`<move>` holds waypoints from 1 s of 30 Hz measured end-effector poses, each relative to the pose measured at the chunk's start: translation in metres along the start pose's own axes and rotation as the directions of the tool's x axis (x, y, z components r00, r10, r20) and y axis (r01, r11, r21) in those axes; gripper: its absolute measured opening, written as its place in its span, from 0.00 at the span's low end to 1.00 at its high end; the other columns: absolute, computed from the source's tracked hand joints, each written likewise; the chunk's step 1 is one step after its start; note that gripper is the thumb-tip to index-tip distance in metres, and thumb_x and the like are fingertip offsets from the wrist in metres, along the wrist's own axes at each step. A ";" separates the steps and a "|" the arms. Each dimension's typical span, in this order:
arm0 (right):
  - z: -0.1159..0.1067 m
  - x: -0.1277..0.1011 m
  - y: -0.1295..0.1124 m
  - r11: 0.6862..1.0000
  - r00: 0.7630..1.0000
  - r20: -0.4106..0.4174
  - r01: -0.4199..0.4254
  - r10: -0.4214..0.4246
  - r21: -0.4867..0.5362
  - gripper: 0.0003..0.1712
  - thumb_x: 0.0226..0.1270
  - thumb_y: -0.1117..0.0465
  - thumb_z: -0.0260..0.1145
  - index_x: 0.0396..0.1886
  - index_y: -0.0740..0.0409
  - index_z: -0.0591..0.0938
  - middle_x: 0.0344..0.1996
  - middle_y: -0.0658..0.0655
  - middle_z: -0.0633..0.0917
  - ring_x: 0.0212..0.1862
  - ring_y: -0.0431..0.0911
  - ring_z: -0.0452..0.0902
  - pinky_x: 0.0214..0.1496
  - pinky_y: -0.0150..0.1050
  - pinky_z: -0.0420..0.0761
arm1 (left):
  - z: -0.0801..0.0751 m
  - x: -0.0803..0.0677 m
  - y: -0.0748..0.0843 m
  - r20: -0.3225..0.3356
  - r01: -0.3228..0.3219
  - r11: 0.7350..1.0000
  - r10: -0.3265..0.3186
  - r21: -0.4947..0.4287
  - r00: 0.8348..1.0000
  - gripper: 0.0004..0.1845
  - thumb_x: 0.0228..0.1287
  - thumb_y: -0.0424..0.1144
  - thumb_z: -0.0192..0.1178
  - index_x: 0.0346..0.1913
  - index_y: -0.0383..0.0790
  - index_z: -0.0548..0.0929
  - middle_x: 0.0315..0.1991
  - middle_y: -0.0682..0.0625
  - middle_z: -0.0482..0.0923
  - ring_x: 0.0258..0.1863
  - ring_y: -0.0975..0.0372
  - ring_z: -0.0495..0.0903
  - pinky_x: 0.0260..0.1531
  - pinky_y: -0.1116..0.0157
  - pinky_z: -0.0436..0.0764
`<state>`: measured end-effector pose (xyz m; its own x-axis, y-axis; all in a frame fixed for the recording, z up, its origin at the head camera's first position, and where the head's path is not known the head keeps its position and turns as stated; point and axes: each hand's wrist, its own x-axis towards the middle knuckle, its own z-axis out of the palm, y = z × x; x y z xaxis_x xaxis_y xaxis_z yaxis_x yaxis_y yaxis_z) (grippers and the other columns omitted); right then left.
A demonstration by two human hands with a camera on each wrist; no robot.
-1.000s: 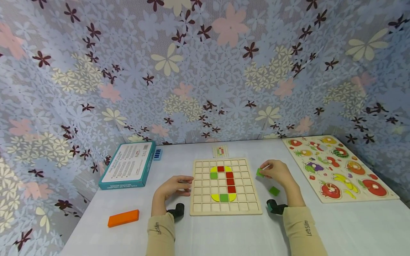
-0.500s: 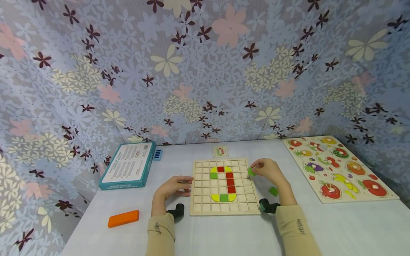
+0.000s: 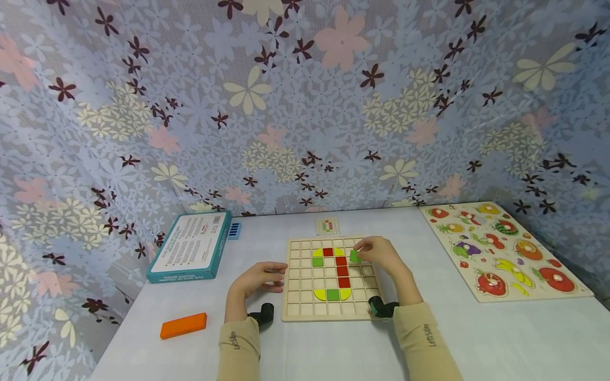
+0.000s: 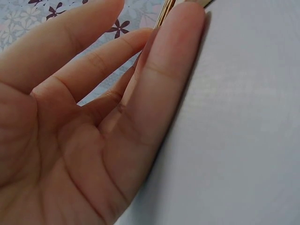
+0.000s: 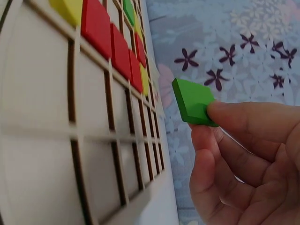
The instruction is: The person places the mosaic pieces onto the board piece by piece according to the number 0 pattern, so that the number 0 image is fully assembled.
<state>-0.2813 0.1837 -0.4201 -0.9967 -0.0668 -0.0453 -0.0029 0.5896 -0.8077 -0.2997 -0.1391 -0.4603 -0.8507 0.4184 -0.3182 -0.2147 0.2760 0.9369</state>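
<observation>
Currently mid-placement: right hand (image 3: 381, 255) pinches a green tile (image 3: 355, 256) between thumb and fingertips, held just above the grid board's (image 3: 333, 312) upper right cells, beside the red column. Next move likely needs the tile squared to an empty cell and lowered flat. Left hand (image 3: 257, 279) grips nothing, fingers relaxed against the board's left edge on the table (image 3: 333, 349).

The right hand (image 5: 248, 159) pinches a green square tile (image 5: 192, 102) between thumb and fingers, held just off the wooden grid board (image 5: 56, 140). Red tiles (image 5: 115, 44), a yellow piece (image 5: 69, 8) and another green tile (image 5: 128, 8) sit in the board's cells.
</observation>
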 end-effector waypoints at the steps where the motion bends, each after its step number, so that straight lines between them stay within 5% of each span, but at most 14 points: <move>1: 0.002 0.000 -0.002 1.000 1.000 0.006 0.003 -0.003 -0.001 0.11 0.58 0.68 0.62 0.41 0.66 0.82 0.34 0.60 0.82 0.34 0.50 0.78 0.39 0.44 0.81 | 0.000 0.000 0.000 0.001 0.001 1.000 -0.001 0.000 1.000 0.23 0.61 0.31 0.58 0.59 0.28 0.71 0.50 0.41 0.73 0.37 0.59 0.77 0.41 0.61 0.83; 30: 0.063 0.000 -0.035 0.989 0.989 0.066 0.139 -0.135 -0.056 0.05 0.57 0.70 0.63 0.32 0.60 0.84 0.28 0.53 0.80 0.29 0.44 0.70 0.26 0.33 0.72 | 0.002 -0.003 0.000 0.005 -0.010 1.000 0.010 -0.001 1.000 0.22 0.62 0.30 0.56 0.59 0.28 0.71 0.49 0.41 0.73 0.37 0.59 0.75 0.40 0.61 0.83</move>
<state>-0.2757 0.1126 -0.4292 -0.9797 -0.1987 0.0254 -0.1456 0.6192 -0.7716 -0.2964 -0.1387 -0.4601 -0.8505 0.4254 -0.3093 -0.2064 0.2711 0.9402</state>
